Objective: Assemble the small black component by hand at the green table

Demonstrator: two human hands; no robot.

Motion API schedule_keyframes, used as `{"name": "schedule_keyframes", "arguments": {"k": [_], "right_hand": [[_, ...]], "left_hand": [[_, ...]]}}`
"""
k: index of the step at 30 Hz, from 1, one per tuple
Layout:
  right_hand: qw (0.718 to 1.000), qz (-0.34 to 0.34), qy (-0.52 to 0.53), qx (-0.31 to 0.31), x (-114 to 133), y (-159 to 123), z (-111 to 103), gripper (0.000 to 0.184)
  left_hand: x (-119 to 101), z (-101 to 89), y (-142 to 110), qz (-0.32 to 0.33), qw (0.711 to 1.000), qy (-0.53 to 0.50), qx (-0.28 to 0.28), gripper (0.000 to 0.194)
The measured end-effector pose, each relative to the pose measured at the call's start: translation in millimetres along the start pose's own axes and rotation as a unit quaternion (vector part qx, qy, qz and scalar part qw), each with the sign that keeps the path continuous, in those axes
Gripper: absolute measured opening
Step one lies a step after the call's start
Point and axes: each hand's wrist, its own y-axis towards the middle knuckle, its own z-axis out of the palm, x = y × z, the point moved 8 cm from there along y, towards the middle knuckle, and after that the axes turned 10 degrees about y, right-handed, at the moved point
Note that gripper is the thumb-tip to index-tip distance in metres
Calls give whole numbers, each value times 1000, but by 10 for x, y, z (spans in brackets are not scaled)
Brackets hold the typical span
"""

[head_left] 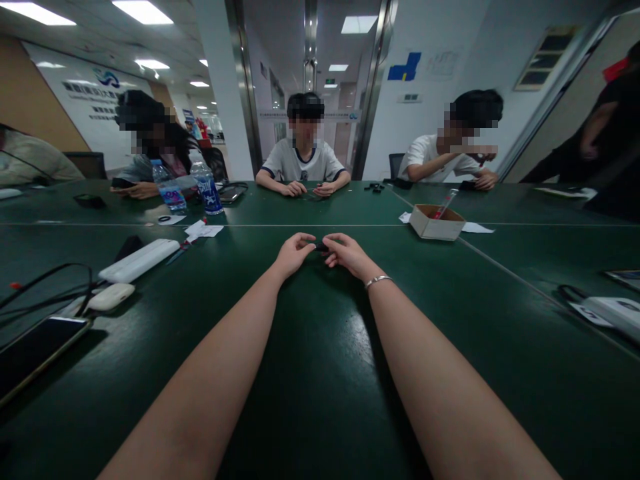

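Note:
Both my arms reach forward over the dark green table (325,373). Between my fingertips is a small black object (321,247), too small for me to tell its kind. My left hand (295,255) pinches its left end with thumb and fingers. From the other side my right hand (347,253) grips its right end, the lower fingers curled beneath. A silver bracelet (379,281) circles my right wrist. The hands are held close together just above the tabletop, and the fingers cover part of the object.
On the left lie a phone (43,350), a white power strip-like block (140,260), a white case (111,297) and cables. Two bottles (206,190) stand beyond. A small open box (436,223) sits right of centre. Several people sit across the table.

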Motion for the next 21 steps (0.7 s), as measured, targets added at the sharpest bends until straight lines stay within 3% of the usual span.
{"name": "schedule_keyframes", "arguments": {"k": [3, 6, 8, 12, 14, 18, 19, 21], "right_hand": [[999, 0, -33, -13, -3, 13, -10, 6], [1000, -10, 15, 17, 34, -23, -1, 37], [998, 0, 45, 38, 35, -43, 11, 43], [999, 28, 14, 28, -19, -20, -8, 9], [999, 27, -1, 30, -23, -15, -14, 5], [995, 10, 55, 81, 35, -62, 18, 53], [995, 11, 63, 78, 41, -68, 11, 59], [997, 24, 56, 55, 23, -59, -3, 50]], "left_hand": [[-3, -2, -1, 4, 1000, 6, 1, 21], [-5, -4, -3, 2, 1000, 11, 0, 21], [-8, -3, -3, 1, 1000, 12, 0, 21], [-5, -7, 3, -7, 1000, 19, -2, 20], [-7, -16, 5, -6, 1000, 23, -6, 19], [-7, -13, -1, -10, 1000, 25, -3, 20], [-8, -9, -3, -11, 1000, 26, 0, 20], [-14, -5, -6, -10, 1000, 26, 1, 20]]}}
